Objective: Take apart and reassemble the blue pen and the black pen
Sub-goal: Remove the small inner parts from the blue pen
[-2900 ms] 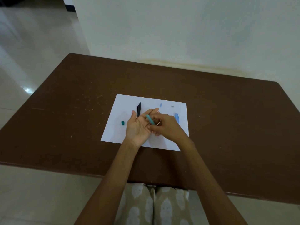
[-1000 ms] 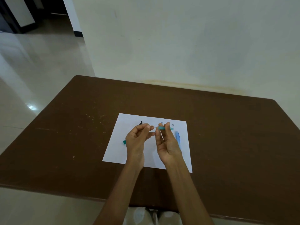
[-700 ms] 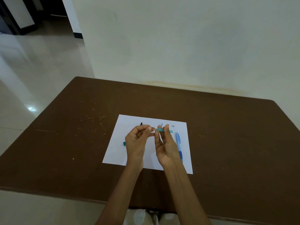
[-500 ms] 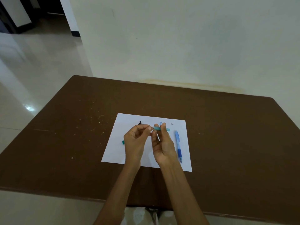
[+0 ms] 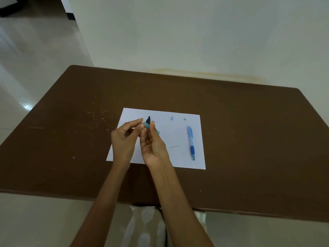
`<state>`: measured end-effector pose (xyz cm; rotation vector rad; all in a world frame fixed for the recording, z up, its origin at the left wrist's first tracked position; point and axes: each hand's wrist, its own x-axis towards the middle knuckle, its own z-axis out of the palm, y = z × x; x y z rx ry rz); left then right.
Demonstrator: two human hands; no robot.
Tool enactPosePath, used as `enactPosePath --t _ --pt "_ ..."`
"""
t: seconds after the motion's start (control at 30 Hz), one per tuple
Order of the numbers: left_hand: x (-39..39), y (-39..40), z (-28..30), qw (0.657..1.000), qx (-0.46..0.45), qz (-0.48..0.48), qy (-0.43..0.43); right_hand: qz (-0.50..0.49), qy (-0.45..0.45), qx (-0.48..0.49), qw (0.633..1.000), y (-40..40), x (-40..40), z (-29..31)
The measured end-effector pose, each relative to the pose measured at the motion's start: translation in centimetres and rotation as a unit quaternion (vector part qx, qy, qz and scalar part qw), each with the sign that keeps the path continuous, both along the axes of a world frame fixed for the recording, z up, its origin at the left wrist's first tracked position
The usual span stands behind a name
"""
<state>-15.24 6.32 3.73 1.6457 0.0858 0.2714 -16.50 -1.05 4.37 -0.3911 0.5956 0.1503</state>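
Observation:
My right hand (image 5: 153, 146) pinches a short teal pen part (image 5: 147, 126) between thumb and fingertips, raised over the white paper (image 5: 179, 157). My left hand (image 5: 124, 139) meets it from the left, its thumb and index fingertips pinching the part's left end. Just behind the hands lies the black pen (image 5: 148, 119), with only its tip visible. The blue pen (image 5: 190, 142) lies lengthwise on the paper's right side, tip toward me. A thin rod (image 5: 174, 146) rests on the paper between my right hand and the blue pen.
A small blue piece (image 5: 172, 118) and a tiny grey piece (image 5: 185, 119) lie near the paper's far edge. The paper sits on a brown table (image 5: 249, 131) against a pale wall. Crumbs speckle the table left of the paper.
Both hands have shifted left with the teal part, uncovering the blue pen. The thin rod that hung from my right hand now lies on the paper.

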Motion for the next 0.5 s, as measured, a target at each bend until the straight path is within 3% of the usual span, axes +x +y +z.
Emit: enactPosePath --t 0.13,0.23,0.4,0.5 --pt "0.0 0.0 -0.5 0.998 0.051 -0.040 -0.015 0.025 -0.003 -0.014 1.000 -0.6 -0.4 -0.3" --pt "-0.1 -0.6 -0.2 0.998 0.045 -0.039 -0.006 0.080 -0.017 -0.084 0.993 -1.7 -1.1 -0.4" --pt "0.1 -1.2 0.7 0.996 -0.049 0.018 0.072 0.094 0.006 -0.290 0.952 -5.9 -2.6 -0.6" --pt "0.5 -0.3 0.7 0.989 -0.055 0.035 0.131 0.083 0.006 -0.433 0.898 -7.1 -2.9 -1.1"
